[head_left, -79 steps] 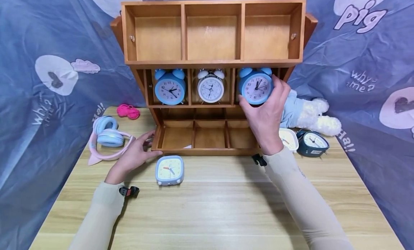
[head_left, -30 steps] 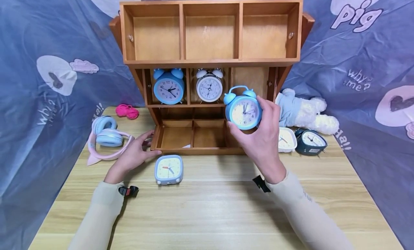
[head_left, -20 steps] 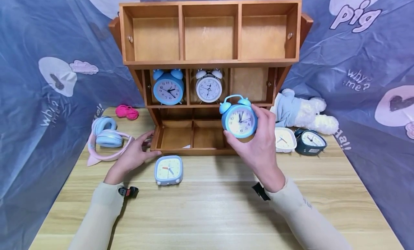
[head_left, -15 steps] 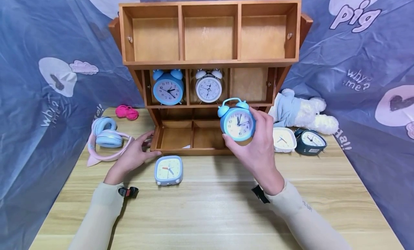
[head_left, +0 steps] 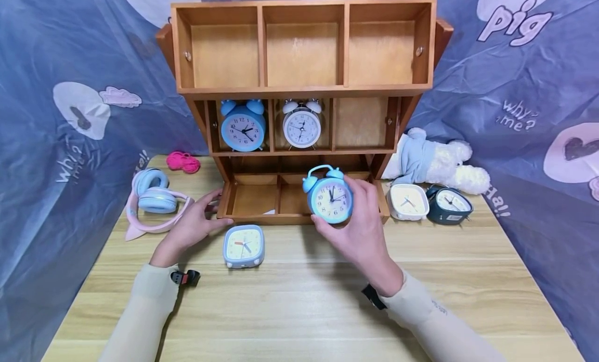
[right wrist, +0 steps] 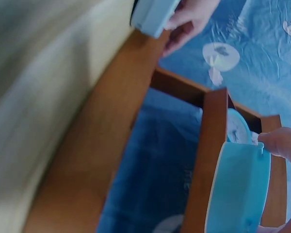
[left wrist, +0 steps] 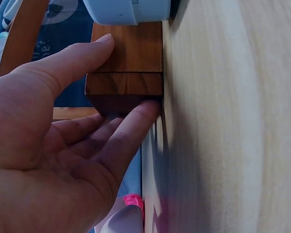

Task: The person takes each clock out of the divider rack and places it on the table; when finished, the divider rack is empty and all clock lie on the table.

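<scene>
In the head view my right hand holds a light-blue twin-bell alarm clock, thumb low on one side and fingers on the other. The clock faces me, slightly tilted, in front of the bottom row of a wooden cubby shelf. The right wrist view shows its blue casing from the side. My left hand grips the shelf's lower left corner. In the left wrist view the thumb lies on the front board, the other fingers round the end. A square blue-rimmed clock sits just before that corner.
Another blue twin-bell clock and a white one stand in the middle row. To the right are a white square clock, a dark green clock and a plush toy. Headphones and pink yarn lie left.
My right hand has taken the blue alarm clock out of the middle row's right compartment and brought it down and left, before the bottom row. The left hand stays at the shelf corner.
</scene>
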### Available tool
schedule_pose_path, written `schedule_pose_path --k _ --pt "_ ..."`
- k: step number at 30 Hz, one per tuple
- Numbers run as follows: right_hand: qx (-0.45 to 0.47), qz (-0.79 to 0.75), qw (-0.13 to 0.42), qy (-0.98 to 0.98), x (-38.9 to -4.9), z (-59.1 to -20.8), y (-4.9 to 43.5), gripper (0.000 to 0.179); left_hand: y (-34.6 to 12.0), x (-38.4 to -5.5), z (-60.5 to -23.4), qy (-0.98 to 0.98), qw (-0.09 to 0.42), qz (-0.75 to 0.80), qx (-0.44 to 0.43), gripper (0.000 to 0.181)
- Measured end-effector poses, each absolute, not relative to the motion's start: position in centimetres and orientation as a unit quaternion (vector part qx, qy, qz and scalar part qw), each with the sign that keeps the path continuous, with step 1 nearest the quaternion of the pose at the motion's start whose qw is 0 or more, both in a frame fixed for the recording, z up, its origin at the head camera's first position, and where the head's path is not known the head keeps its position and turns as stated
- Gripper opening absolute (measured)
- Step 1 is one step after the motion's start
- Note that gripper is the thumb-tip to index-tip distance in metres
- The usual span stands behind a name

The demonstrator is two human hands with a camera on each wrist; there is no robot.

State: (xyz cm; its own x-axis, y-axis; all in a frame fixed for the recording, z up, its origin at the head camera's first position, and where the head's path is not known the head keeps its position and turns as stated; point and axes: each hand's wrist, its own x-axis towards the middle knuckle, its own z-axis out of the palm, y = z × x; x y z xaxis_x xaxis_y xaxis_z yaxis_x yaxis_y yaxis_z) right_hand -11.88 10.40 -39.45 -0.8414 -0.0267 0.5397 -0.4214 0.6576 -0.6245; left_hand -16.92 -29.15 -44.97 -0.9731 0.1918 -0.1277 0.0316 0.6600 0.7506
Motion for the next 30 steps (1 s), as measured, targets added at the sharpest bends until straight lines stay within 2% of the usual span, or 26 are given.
schedule_pose_path --k 9,30 --pt "0.119 0.384 0.164 -0.901 -10.7 -40.4 9.3 0.102 -29.2 -17.0 -45.0 0.907 0.101 0.405 0.059 0.097" --pt "0.15 0.339 0.043 -0.928 -9.2 -42.1 8.5 0.102 -29.2 -17.0 -44.9 0.907 0.103 0.403 0.06 0.099"
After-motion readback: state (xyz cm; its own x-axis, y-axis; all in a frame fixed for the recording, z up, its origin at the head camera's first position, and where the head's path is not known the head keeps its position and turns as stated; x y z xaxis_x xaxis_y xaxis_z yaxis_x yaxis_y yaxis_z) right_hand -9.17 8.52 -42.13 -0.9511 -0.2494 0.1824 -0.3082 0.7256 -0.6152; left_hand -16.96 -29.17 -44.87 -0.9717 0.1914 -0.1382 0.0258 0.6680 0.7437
